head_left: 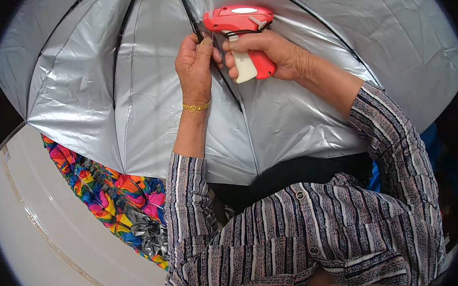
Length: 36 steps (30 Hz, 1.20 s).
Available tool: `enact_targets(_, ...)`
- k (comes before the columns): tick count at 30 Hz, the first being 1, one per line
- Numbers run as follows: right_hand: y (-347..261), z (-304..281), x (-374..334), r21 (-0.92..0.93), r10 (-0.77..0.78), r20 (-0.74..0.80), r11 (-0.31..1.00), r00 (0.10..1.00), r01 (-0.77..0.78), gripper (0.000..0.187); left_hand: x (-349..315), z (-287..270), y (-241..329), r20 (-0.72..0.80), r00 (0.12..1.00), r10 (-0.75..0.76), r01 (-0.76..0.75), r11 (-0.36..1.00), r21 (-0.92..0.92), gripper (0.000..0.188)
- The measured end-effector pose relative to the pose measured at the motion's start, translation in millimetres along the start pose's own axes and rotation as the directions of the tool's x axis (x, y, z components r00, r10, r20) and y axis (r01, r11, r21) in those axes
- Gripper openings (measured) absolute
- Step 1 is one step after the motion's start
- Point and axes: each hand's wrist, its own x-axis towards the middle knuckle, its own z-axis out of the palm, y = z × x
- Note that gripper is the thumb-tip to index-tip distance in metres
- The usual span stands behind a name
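Note:
An open umbrella with a silver lining (302,122) spreads across the upper view, its dark ribs running down the inside. My left hand (195,68) pinches one black rib (228,84) between thumb and fingers, near where it meets the lining. Beside it, my right hand (280,54) grips a red and white tagging gun (239,19) by its handle, fingers around the white trigger. The gun's nose points left, close to the rib above my left fingertips. Whether its needle touches the fabric I cannot tell.
At the lower left lies a bunched heap of rainbow-coloured and silver fabric (102,197), partly under the umbrella's edge. A pale curved surface (49,230) with a strip along it extends on the left. Some blue material (431,150) shows at the right, beyond my sleeve.

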Motion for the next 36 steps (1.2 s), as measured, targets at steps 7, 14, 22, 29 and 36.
enact_targets(7, 0, -8, 9, 0.031, -0.003, 0.048, 1.0, 0.999, 0.002, 0.021, 4, 2, 0, -0.052, 0.999, -0.011, 0.012, 1.0, 0.026, 0.013)
enact_targets(14, -3, -6, 14, 0.023, -0.038, 0.106, 0.999, 0.994, 0.036, 0.019, 9, 2, 0, -0.091, 0.996, 0.004, 0.001, 0.998, 0.06, 0.017)
enact_targets(22, -8, -11, 29, 0.015, -0.01, 0.145, 1.0, 0.989, 0.008, 0.018, 14, 1, 1, -0.093, 0.995, -0.026, 0.035, 0.994, 0.1, 0.017)
enact_targets(29, -12, -4, 33, -0.002, 0.013, 0.155, 1.0, 0.988, -0.013, 0.018, 17, -13, 1, -0.095, 0.995, -0.043, 0.046, 0.998, 0.034, 0.019)
enact_targets(36, -16, -2, 27, -0.001, 0.067, 0.126, 0.998, 0.99, -0.068, 0.019, 16, -14, 1, -0.089, 0.994, -0.069, 0.069, 0.998, -0.005, 0.02)
